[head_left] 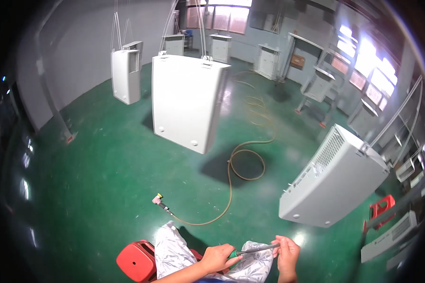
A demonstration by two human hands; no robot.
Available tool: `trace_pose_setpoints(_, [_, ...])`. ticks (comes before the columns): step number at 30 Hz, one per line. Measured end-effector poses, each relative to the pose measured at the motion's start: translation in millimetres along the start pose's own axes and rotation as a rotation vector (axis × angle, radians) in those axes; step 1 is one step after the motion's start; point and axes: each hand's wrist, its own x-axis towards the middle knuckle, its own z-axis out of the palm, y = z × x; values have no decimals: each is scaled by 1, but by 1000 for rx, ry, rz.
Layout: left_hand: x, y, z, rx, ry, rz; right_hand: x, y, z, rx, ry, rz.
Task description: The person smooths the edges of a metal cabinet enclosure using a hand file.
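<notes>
My left hand [217, 257] is closed round the green handle of a slim tool with a long dark shaft [259, 249]. Whether it is a file or a screwdriver I cannot make out. The fingers of my right hand [287, 254] pinch the far end of that shaft, so the tool lies nearly level between both hands. Below it are my knees in white leaf-patterned cloth [172, 247]. Beyond my hands, a large white metal casing [189, 99] hangs on wires, and a second casing [333, 181] hangs tilted at the right.
A red plastic stool [133, 262] stands at my left. On the green floor [104, 170] lies a pinkish air tool [159, 202] with a looped yellowish hose [230, 188]. More white casings [125, 78] hang farther back. Another red stool [381, 211] is at the far right.
</notes>
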Motion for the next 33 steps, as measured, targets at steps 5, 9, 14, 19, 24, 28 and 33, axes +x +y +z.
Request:
trace_pose_setpoints(5, [47,30,19,-232,-82,28,34,-54,-89,-181,405,-441])
trace_pose_setpoints(9, [102,47,40,-336,-76,215,103,-126,-185,-315,887,-604])
trace_pose_setpoints(14, [183,100,80,-530,-108,366,159,-215,-249,-906,798,-978])
trace_pose_setpoints(19, [237,114,86,-474,-28,464,203,-226,-253,-780,665,-812])
trace_pose_setpoints(24, [248,126,86,-375,24,279,200,-217,-269,-454,552,-714])
trace_pose_setpoints(28, [257,141,95,-440,84,277,184,-212,-269,-529,676,-785])
trace_pose_setpoints(33, [265,161,107,-603,14,229,166,-205,-267,-420,762,-836])
